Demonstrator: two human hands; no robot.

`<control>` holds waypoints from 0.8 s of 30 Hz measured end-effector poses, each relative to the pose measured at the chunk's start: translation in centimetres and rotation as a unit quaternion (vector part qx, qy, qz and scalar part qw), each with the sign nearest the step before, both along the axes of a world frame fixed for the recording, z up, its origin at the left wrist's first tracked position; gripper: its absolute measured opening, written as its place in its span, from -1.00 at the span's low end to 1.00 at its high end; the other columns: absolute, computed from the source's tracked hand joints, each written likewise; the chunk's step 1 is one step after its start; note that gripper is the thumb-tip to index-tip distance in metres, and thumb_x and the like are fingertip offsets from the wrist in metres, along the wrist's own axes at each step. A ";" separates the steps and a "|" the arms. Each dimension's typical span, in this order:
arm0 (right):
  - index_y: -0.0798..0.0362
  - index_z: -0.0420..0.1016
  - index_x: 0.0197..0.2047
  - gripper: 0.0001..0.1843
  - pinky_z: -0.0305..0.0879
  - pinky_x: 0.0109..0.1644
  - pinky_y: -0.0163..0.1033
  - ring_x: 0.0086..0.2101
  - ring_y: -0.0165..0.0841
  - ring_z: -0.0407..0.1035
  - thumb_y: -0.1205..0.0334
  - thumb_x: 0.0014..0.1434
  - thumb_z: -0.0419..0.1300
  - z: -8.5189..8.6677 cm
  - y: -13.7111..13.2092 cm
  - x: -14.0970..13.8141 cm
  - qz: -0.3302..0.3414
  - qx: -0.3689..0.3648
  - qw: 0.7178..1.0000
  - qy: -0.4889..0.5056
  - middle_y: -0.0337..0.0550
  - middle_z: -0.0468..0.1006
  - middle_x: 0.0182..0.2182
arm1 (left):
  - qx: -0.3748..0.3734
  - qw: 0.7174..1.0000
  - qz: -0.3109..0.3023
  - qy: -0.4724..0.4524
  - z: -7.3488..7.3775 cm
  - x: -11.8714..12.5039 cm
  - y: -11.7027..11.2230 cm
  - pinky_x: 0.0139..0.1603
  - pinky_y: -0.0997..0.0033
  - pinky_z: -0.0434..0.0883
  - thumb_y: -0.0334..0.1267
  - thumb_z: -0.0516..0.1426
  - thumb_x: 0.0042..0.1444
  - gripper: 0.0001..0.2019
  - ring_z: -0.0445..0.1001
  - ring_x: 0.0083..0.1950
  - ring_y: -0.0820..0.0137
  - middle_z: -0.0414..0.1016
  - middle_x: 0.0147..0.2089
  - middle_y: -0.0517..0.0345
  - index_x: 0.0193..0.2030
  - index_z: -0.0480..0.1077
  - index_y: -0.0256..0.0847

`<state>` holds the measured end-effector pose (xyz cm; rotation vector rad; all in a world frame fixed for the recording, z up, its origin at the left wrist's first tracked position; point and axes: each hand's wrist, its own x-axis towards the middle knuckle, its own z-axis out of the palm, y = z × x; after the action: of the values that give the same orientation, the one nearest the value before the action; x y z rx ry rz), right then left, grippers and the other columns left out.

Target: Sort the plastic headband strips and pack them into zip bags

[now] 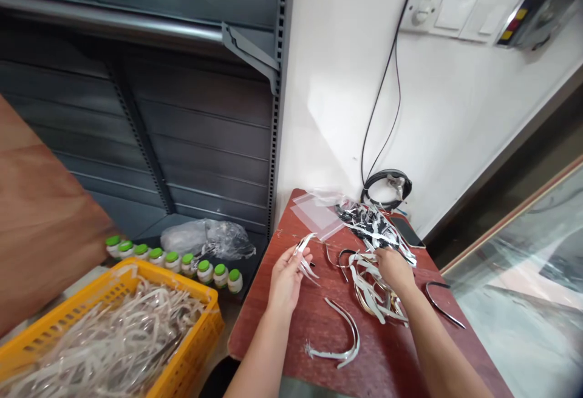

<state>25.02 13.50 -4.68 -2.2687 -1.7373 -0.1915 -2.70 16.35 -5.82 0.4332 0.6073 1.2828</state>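
Note:
My left hand is closed, pinching a few thin curved headbands with white strips above the red-brown table. Over on the right, my right hand reaches into a tangled pile of headbands with white and gold-brown strips. Its fingers are bent together at the pile's upper edge, and their tips are partly hidden. Below the pile lies a loose headband with a white strip. A dark headband rests near the table's right side.
Behind the pile are black-and-white strips, a clear plastic sleeve, a phone and a coiled black cable. On the left stand a yellow crate full of whitish strips and several green-lidded jars beside grey shelving.

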 end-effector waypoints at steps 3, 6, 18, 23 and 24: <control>0.00 0.56 -0.25 -0.74 0.17 -0.25 -0.30 -0.28 -0.30 0.41 0.29 0.22 0.02 0.6 -0.8 -0.3 -0.023 0.028 0.999 -0.009 -0.10 0.53 -0.28 | 0.001 1.000 -0.001 -0.001 0.1 -0.1 -0.1 -0.15 0.47 0.42 -0.31 0.31 -0.13 -0.67 0.55 -0.21 0.38 0.58 -0.20 0.00 -0.17 0.45 -0.26; 0.00 0.49 -0.13 -0.71 0.16 -0.28 -0.28 -0.25 -0.26 0.41 0.19 0.26 -0.03 1.3 -1.9 -0.8 -0.069 0.073 0.995 -0.014 -0.09 0.53 -0.21 | 0.001 1.000 -0.007 0.000 0.2 -0.2 -0.2 -0.15 0.47 0.41 -0.31 0.32 -0.13 -0.68 0.55 -0.21 0.37 0.58 -0.21 0.01 -0.17 0.45 -0.26; 0.05 0.33 -0.20 -0.61 0.34 -0.48 -0.30 -0.49 -0.33 0.42 -0.03 0.01 0.24 0.7 -3.8 -8.8 0.082 0.186 0.830 0.519 -0.15 0.50 -0.39 | 0.012 1.000 -0.010 -0.005 0.3 0.3 -0.9 -0.14 0.42 0.39 -0.27 0.32 -0.13 -0.66 0.55 -0.20 0.33 0.58 -0.21 -0.02 -0.19 0.40 -0.27; 0.04 0.33 -0.28 -0.68 0.37 -0.38 -0.29 -0.46 -0.33 0.44 0.02 0.02 0.27 -0.4 -4.3 -12.4 0.122 0.142 0.808 0.558 -0.19 0.50 -0.45 | 0.019 1.000 -0.005 -0.020 0.1 0.3 -1.1 -0.13 0.40 0.38 -0.24 0.30 -0.10 -0.73 0.54 -0.21 0.33 0.57 -0.21 -0.03 -0.27 0.38 -0.27; 0.04 0.33 -0.29 -0.68 0.37 -0.38 -0.29 -0.45 -0.32 0.45 0.01 0.02 0.27 -0.9 -4.4 -12.9 0.125 0.123 0.806 0.565 -0.19 0.50 -0.46 | 0.021 0.999 -0.006 -0.024 0.1 0.3 -1.1 -0.15 0.40 0.38 -0.23 0.30 -0.09 -0.73 0.54 -0.23 0.35 0.57 -0.22 -0.02 -0.28 0.37 -0.27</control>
<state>12.17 9.15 -5.55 -1.3647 -1.1709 0.7870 -2.42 15.20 -5.75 0.4390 0.5374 1.2935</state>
